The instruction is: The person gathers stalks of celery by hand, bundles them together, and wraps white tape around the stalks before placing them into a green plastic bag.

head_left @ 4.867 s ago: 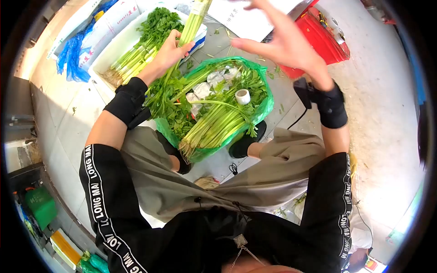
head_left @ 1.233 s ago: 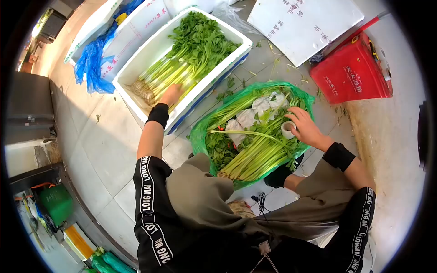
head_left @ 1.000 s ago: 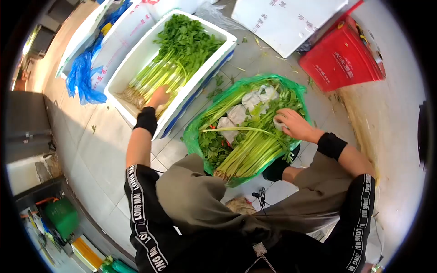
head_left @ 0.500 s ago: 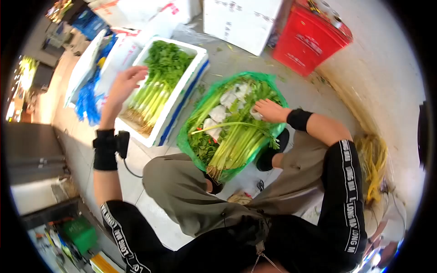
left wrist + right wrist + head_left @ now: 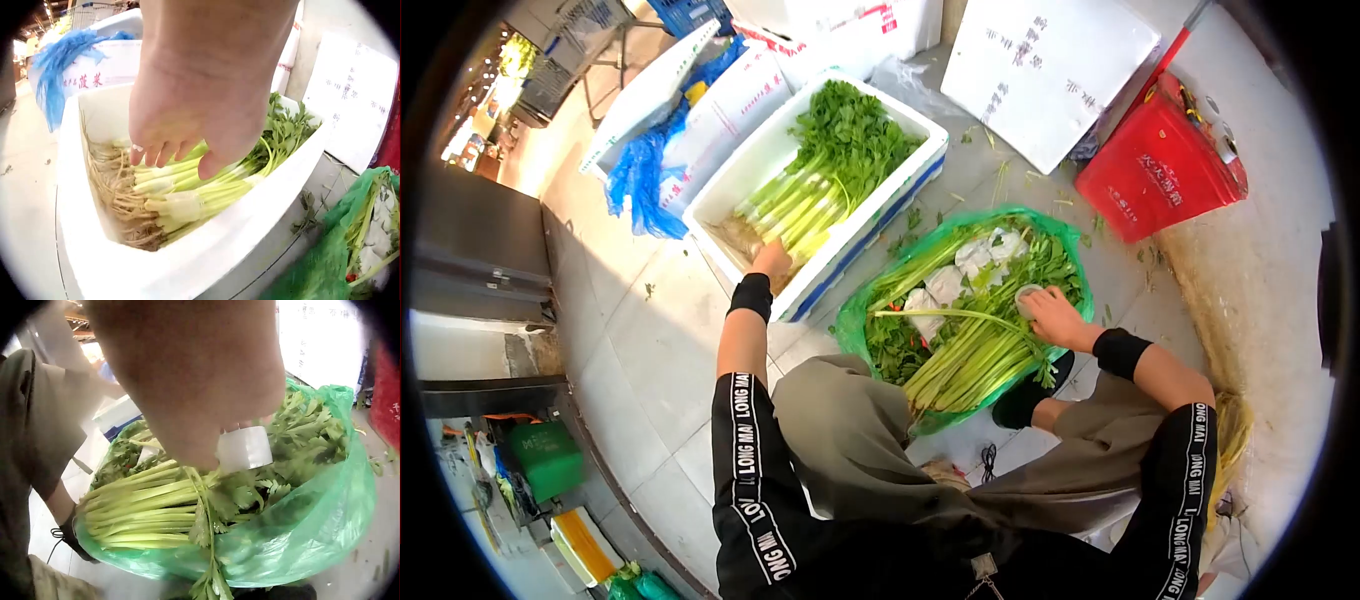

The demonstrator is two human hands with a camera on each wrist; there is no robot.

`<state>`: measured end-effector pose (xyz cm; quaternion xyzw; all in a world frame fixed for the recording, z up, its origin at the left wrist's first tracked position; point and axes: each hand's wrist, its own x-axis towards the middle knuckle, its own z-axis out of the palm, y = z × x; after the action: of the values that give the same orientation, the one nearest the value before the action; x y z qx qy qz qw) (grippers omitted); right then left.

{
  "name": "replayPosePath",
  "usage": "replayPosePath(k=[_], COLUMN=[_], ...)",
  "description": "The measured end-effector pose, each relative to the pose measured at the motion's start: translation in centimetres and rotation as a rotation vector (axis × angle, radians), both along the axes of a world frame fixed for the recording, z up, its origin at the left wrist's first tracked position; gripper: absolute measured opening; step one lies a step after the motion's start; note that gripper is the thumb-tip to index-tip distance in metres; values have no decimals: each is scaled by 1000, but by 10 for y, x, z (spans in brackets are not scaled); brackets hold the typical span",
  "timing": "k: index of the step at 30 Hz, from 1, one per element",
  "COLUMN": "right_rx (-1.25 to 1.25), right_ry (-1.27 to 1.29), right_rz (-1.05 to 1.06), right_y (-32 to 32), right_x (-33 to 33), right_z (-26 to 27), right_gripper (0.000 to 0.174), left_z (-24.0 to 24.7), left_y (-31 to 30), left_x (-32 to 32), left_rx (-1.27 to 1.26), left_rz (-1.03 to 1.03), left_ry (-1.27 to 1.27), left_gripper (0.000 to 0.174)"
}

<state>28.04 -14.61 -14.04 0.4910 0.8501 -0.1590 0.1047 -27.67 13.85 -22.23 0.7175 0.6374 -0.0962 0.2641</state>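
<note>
- Celery bundles (image 5: pixel 800 212) are lying just under the nearer left hand (image 5: pixel 772 262), its fingers hanging loose.
- Inside the white box (image 5: pixel 857 225), they are stretching from nearside roots (image 5: pixel 122 194) to farther leaves (image 5: pixel 855 135).
- Right hand (image 5: pixel 1062 320) is gripping the tape roll (image 5: pixel 247 449).

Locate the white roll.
In the head view, right of centre, the white roll is in the right hand's grip, over the celery in the green bag.
</note>
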Motion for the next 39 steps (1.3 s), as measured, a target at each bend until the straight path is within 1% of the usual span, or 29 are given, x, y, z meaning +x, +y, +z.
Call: replayPosePath(k=[1, 2, 3, 4, 5, 6, 8, 10, 12, 13, 14, 15, 16, 17, 18, 20, 22, 24, 25, 28, 29, 30, 32, 33, 35, 36, 37, 38, 39], right_rx=[6, 11, 25, 0, -40, -71, -44, 3, -62, -33, -25, -88, -151, -55, -50, -11, -3, 64, -7, 18, -74, -56, -31, -127, -45, 28, 102, 105, 96], right_ry=[-33, -65, -8, -20, -27, -33, -49, -56, -21, -28, -30, -114, -196, -173, -168, -199, -179, -211, -252, -329, -367, -369, -243, -225, -220, -220, -176, -175, -126], right_rz=[4, 5, -6, -20, -22, -24, -41, -48, -115, -97, -110, -63, -16, 28, 15, 65, 65, 91, 96, 108, 76, 81, 65, 11, 31, 45, 74, 76, 102], right_y=[4, 7, 10, 16, 21, 25, 29, 38, 40, 38, 39, 40, 39, 35, 32, 31, 29, 29, 33, 35, 36, 36, 34, 35, 36, 37, 37, 38, 37], right_x=[-2, -3, -1, -1, -1, -3, -8, -12, -11, -7, -6, -7, -4, 6, 10, 16, 20, 17, 14, 9, 2, 6, 14, 12, 10, 11, 12, 10, 6], right_z=[6, 6, 0, 1, 2, 5, 11, 14, 20, 14, 17, 20, 23, 9, 5, 5, 0, -3, -1, -1, 15, 12, -2, 4, 7, 8, 9, 13, 21], right_gripper=[53, 54, 49, 49, 45, 42, 40, 38, 43, 43, 43, 45, 47, 53, 53, 58, 61, 50, 66, 66, 64, 64, 64, 59, 57, 55, 48, 48, 46], left_z=[-20, -40, -37, -40, -54, -121, -41, -59, -99, -130, -142, -105, -34, 21, 63, 130, 218, 278, 315, 410, 427, 435, 446, 444, 428, 417, 397, 374, 354], left_y=[6, 7, 2, 0, 4, 20, 2, 7, 20, 30, 38, 37, 24, 12, 2, -10, -27, -32, -42, -90, -101, -109, -126, -128, -135, -140, -142, -146, -151], left_x=[-3, -7, -4, -1, -5, -24, 1, -9, -39, -60, -65, -50, -19, 1, 16, 41, 72, 84, 92, 124, 132, 141, 160, 173, 203, 222, 238, 252, 269], left_rx=[-77, -70, -71, -72, -42, 17, -53, -109, -165, -86, -3, 46, 27, 44, 56, 165, 201, 289, 234, 163, 179, 199, 155, 115, -9, -61, -105, -141, -138], left_rz=[1, 35, 49, 60, -74, -124, -164, -212, -272, -411, -550, -680, -589, -448, -306, -304, -346, -334, -239, -32, -39, -39, -73, -66, -50, -12, 29, -53, -109], left_ry=[-15, -61, -76, -96, -59, -42, -16, -75, -129, -102, -74, 29, 60, -80, -218, -372, -404, -521, -620, -932, -964, -964, -1131, -1198, -1300, -1288, -1301, -1234, -993], left_gripper=[48, 48, 46, 44, 40, 38, 40, 42, 43, 43, 44, 43, 42, 41, 40, 38, 38, 37, 36, 38, 40, 40, 42, 42, 40, 39, 39, 40, 43])
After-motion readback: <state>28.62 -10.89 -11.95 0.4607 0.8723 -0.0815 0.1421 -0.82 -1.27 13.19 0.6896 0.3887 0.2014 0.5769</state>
